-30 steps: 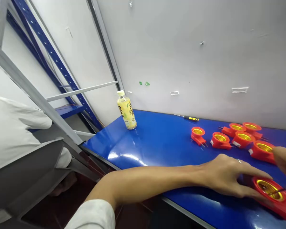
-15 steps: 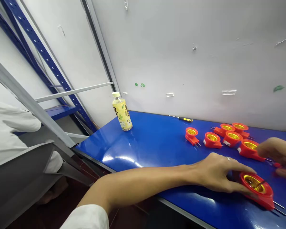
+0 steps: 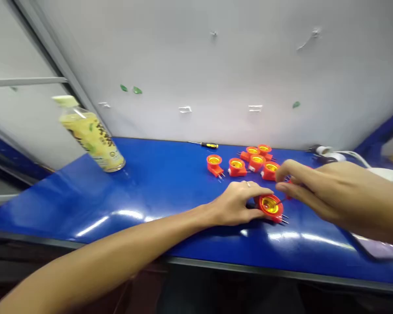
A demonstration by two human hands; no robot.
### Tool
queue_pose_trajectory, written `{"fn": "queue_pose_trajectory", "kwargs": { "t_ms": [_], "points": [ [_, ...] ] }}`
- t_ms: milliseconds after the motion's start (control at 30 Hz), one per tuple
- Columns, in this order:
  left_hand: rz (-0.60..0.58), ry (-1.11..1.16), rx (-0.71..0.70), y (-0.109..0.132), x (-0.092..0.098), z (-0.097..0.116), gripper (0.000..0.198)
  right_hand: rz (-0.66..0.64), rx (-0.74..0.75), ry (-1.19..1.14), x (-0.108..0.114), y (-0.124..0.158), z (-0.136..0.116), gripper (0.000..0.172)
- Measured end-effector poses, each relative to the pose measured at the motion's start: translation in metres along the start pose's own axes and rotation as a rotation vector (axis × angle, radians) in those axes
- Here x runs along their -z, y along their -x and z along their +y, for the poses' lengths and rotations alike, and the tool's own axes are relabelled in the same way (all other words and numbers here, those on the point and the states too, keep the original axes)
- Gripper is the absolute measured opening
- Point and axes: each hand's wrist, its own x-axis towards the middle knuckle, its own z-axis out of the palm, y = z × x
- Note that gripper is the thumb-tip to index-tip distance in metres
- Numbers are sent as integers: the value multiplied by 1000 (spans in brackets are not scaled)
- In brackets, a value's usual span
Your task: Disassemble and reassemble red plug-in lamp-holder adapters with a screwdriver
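- Brought further into view: right hand (image 3: 334,189), curled round thin tool (image 3: 282,202).
- Red socket (image 3: 270,206), tool tip inside, is gripped by left hand (image 3: 234,203), fingers (image 3: 260,190) parted.
- Far left of fingers: capped bottle (image 3: 93,139).

Glare streaks across blue table (image 3: 163,174), blurred bottle (image 3: 93,137), deep shadow below

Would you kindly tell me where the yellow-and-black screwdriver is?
In the head view, the screwdriver lies on the table, right of the bottle, just behind the leftmost red socket.
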Motion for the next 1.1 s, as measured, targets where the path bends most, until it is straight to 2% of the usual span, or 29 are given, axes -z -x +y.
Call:
{"fn": "queue_pose_trajectory", "kwargs": {
  "t_ms": [67, 100, 200, 367, 433, 567, 733, 867, 933, 1100],
  "points": [
    [55, -15, -7, -1, 0, -3, 46, -72, -66, -65, 10, -5, -6, 19],
    [66, -28, -10, -2, -1, -4, 45, -35, -32, -103, 14, -6, -7, 17],
    [96, -17, -23, -4, -2, -5, 42, -30, 23, -186, 18, -4, -7, 14],
    [116, -48, -52, -5, -2, -4, 37, -9, -76, -91, 17, 1, -3, 16],
    [123, -82, -40, -6, -2, -3, 39, -4, -53, -152, 17, 1, -1, 12],
    [125, -74, -36, -7, -1, -3, 40, -4, 61, -253, 20, 1, 1, 15],
    [112, -74, -12, -7, 0, -1, 36, -54, -55, -105, 19, -1, 0, 21],
    [130, -84, -1, -8, 0, 0, 38, 11, 32, -274, 22, -1, -1, 17],
    [142, -85, -23, -8, 0, 0, 38, 16, 77, -287, 23, -2, -1, 14],
    [136, -75, -9, -8, 1, 1, 34, 12, -4, -218, 16, -3, -2, 19]
  ]
}}
